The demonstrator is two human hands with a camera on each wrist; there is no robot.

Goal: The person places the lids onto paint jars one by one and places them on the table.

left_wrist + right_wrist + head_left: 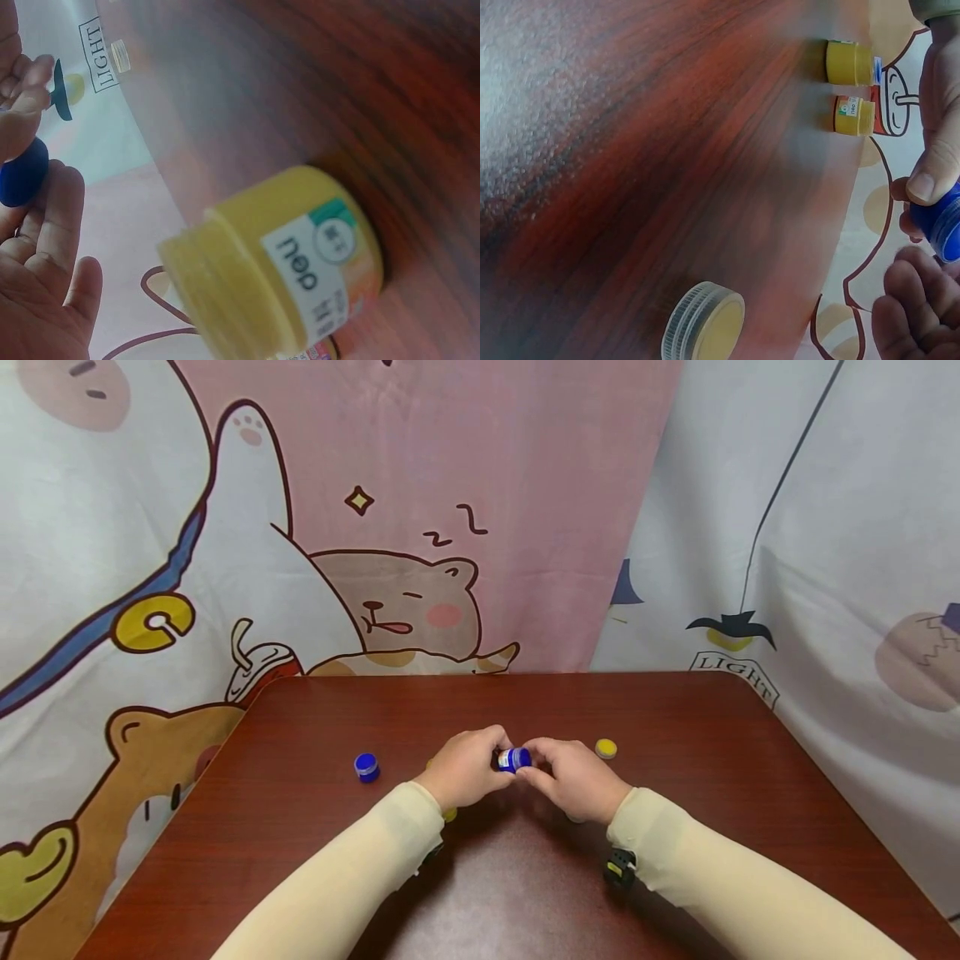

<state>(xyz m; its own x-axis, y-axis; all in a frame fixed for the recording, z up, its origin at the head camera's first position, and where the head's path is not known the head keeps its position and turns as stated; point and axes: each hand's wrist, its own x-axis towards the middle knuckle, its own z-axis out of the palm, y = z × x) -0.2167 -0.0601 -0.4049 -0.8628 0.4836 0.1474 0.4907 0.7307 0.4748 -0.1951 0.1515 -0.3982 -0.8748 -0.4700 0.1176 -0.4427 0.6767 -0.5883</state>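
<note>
Left hand (467,770) was clamped on a small white-labelled blue plastic jar (510,761), raised over the table (225,827).
Right hand (581,779) pinched the jar's lid end, thumb and finger on opposite sides. Two yellow plastic jars (846,120) stood near left hand, mostly hidden in head view. Round yellow lid with clear rim (606,748) lay just past right hand; second blue plastic jar (367,767) stood farther left.

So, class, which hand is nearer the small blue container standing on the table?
Left. The left hand is to the right of the container, apart from it; the right hand is farther right, beyond the left.
</note>
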